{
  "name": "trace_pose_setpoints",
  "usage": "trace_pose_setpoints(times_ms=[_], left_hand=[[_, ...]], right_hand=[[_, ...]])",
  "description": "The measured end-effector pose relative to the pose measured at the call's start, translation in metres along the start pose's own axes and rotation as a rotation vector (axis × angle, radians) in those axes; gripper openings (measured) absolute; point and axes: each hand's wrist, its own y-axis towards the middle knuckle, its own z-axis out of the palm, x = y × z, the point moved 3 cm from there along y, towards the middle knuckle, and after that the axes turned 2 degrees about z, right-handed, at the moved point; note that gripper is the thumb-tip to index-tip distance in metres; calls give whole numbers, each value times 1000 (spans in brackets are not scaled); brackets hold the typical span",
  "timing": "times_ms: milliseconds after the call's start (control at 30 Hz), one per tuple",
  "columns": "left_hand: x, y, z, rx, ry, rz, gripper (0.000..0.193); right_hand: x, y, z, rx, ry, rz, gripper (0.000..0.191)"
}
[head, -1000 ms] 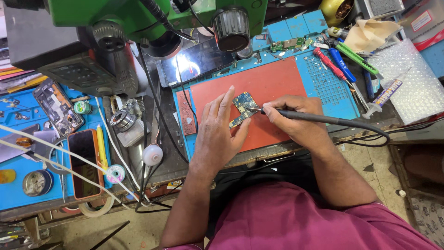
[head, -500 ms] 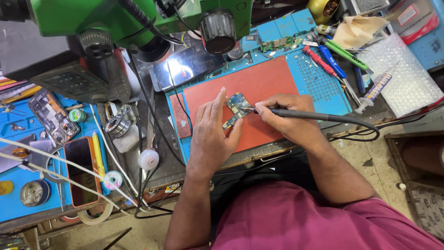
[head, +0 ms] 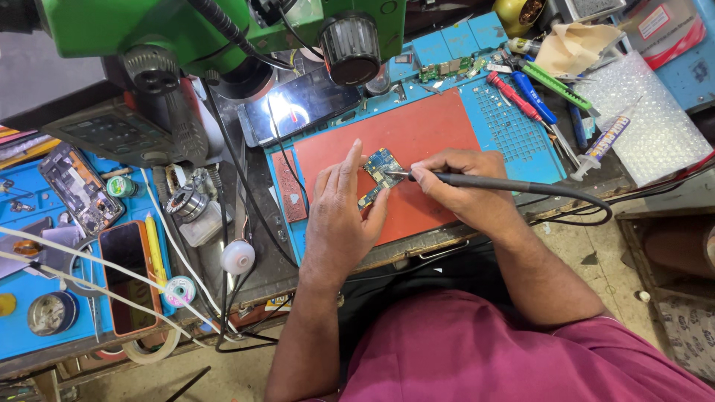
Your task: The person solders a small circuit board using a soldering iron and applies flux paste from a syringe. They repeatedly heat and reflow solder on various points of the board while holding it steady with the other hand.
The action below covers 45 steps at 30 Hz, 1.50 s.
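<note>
A small blue circuit board lies on the red work mat. My left hand rests flat on the mat beside the board, its thumb pressing the board's lower edge and the fingers stretched upward. My right hand grips a black soldering iron like a pen, its tip touching the board's right side. The iron's black cable loops away to the right.
A green microscope hangs over the bench's back left. A phone lies behind the mat. Screwdrivers, a syringe and bubble wrap sit right. Another phone, a solder spool and parts sit on the blue mat left.
The view has shifted slightly. My hands stay on the board, with the iron tip held at nearly the same spot.
</note>
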Motion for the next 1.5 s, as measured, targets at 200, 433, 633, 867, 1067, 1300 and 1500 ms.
trace_pose_setpoints(times_ms=[200, 433, 633, 867, 1067, 1300, 1500], left_hand=[[6, -1, 2, -10, 5, -18, 78], [12, -2, 2, -12, 20, -11, 79], [14, 0, 1, -7, 19, -12, 77], [16, 2, 2, 2, 19, -25, 78], [17, 3, 2, 3, 19, -28, 78], [16, 4, 2, 0, 20, -21, 78], [15, 5, 2, 0, 21, -24, 80]], right_hand=[[-5, 0, 4, -7, 13, 34, 17], [-7, 2, 7, -12, 25, 21, 16], [-3, 4, 9, -36, -92, -111, 15], [-5, 6, 10, -24, -48, -88, 15], [-5, 9, 9, -53, -22, -6, 15], [-3, 8, 8, -64, -52, -22, 15], [-2, 8, 9, -49, -52, -35, 14]])
